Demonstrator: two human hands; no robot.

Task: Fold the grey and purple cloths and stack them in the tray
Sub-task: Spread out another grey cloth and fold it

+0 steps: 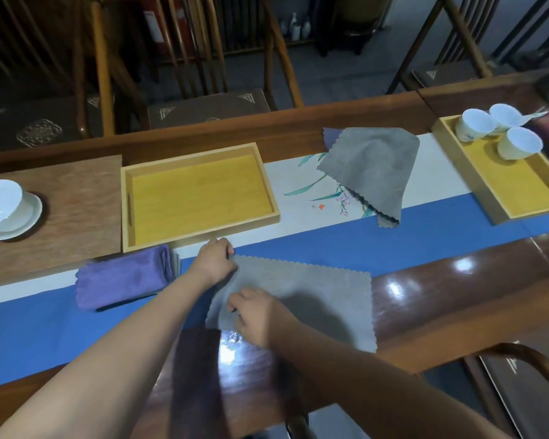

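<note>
Two hands: both work on one grey cloth [301, 299] spread flat on the worktop [441, 293], near its front edge.
Left hand [214, 259]: pinches the cloth's far left corner, just in front of the tray.
Right hand [257, 315]: fingers curled, gripping the cloth's left edge nearer the person (forearm lies across the cloth's lower left part).
Grey cloth: zigzag edges, lying partly on the blue runner [45, 327] and partly on the glossy dark wood.
Folded cloth [124, 280]: purple on the outside with grey layers showing at its right end; it lies left of the left hand, just in front of the tray's near left corner.
Tray [200, 198]: wooden with a yellow floor, holding nothing, beyond the hands.
Loose cloth [371, 169]: grey with a purple corner peeking out at its far left, lying rumpled on the painted white cloth [298, 198] right of the tray.
Second tray [501, 185]: far right, carrying three white cups [517, 144].
Lidded white bowl [4, 207]: on its saucer, far left.
</note>
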